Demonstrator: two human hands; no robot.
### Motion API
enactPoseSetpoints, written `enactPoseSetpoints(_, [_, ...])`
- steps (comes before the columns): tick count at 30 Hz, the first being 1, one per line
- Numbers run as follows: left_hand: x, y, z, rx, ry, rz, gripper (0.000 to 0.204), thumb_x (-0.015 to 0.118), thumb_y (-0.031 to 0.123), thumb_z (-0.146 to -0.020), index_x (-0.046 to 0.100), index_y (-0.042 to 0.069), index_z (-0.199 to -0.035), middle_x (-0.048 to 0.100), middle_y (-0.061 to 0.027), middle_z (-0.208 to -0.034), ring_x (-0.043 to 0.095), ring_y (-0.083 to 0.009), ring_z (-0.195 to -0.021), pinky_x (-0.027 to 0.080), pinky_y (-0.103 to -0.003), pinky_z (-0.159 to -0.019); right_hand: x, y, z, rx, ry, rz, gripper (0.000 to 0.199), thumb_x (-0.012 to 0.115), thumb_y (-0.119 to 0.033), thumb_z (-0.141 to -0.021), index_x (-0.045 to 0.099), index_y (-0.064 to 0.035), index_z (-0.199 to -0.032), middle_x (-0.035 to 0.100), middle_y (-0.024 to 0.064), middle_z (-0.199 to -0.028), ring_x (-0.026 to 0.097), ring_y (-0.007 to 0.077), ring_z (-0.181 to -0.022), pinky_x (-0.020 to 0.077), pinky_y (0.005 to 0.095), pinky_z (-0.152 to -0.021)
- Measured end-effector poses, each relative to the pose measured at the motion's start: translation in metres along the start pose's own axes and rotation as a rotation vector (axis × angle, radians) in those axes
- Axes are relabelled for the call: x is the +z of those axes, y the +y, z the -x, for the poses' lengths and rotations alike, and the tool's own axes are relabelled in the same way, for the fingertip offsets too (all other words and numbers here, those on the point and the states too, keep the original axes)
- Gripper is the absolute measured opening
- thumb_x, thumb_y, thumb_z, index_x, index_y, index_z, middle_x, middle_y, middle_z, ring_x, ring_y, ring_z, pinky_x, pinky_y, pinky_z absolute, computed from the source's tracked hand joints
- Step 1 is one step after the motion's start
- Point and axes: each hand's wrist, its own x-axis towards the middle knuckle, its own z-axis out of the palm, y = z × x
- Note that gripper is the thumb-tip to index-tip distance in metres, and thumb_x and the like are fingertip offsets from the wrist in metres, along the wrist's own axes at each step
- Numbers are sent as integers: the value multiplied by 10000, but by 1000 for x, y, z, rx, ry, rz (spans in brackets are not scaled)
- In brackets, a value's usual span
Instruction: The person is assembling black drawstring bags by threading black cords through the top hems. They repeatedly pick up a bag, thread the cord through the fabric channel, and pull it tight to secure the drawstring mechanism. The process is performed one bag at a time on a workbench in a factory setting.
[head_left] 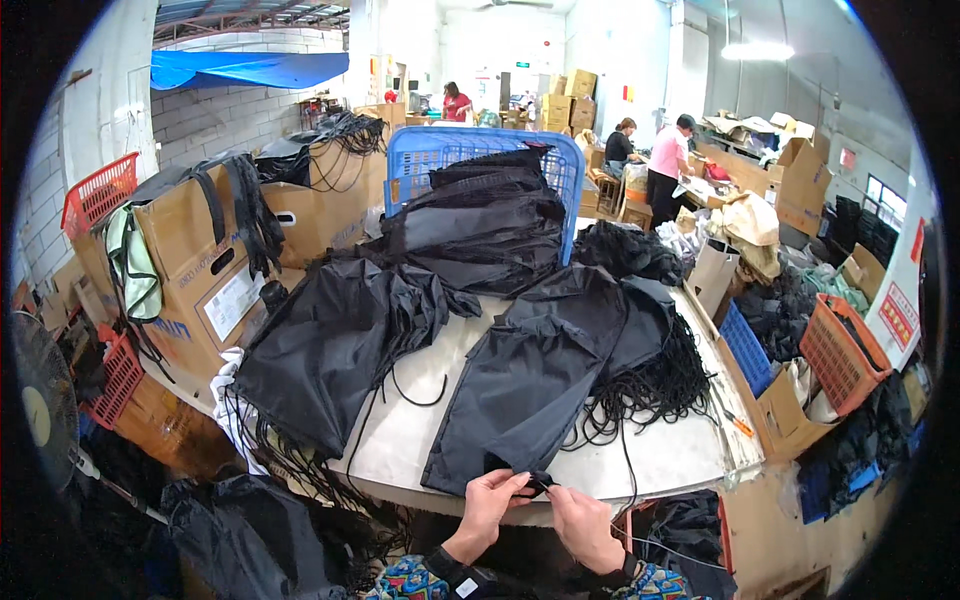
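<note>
At the table's near edge, my left hand (pixel 482 514) pinches the near corner of a black drawstring bag (pixel 520 395), thumb and finger pressed together. Close beside it, my right hand (pixel 587 528) is closed at the same gathered bit of black material; whether it grips cloth or cord cannot be made out. The bag lies flat, its far end over more black bags. To the left lies another pile of black bags (pixel 325 350) with cords hanging off the edge. A thick bunch of black cords (pixel 655 385) spreads to the right of the bag.
A blue plastic basket (pixel 400 160) heaped with black bags stands at the table's (pixel 400 440) far side. Cardboard boxes (pixel 185 240) flank it on the left. An orange crate (pixel 845 355) is at right, a fan (pixel 40 415) at far left. Several people work farther back.
</note>
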Motion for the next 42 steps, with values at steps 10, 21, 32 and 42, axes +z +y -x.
enactPoseSetpoints(10, [-8, 12, -8, -88, -126, 14, 164, 620, 160, -870, 629, 0, -837, 637, -58, -790, 617, -127, -704, 508, -256, -586, -17, -5, -2, 31, -21, -111, 105, 575, -40, -806, 564, -58, -909, 552, 106, -677, 583, 282, -614, 447, 374, -512])
enactPoseSetpoints(21, [-4, 4, -12, -108, -57, 204, 119, 652, 164, -852, 625, 48, -845, 642, -45, -783, 610, -123, -679, 507, -233, -599, -19, -8, -5, 44, 30, -107, 147, 629, -32, -790, 597, -32, -933, 603, 109, -715, 596, 266, -597, 456, 344, -511])
enactPoseSetpoints(32, [11, -13, -4, 1, -87, 42, 119, 648, 128, -852, 626, 12, -845, 638, -52, -786, 596, -131, -660, 495, -250, -612, -2, -5, -10, 6, 6, -59, 191, 550, -60, -831, 546, -67, -1022, 593, 94, -769, 610, 263, -654, 479, 365, -538])
enactPoseSetpoints(42, [-2, 27, -14, 60, -26, -22, 213, 676, 203, -835, 634, -2, -794, 632, -47, -723, 554, -96, -588, 452, -227, -560, -96, 40, 1, 40, -321, -213, 170, 647, -61, -773, 637, -14, -937, 615, 144, -749, 615, 299, -649, 490, 344, -560])
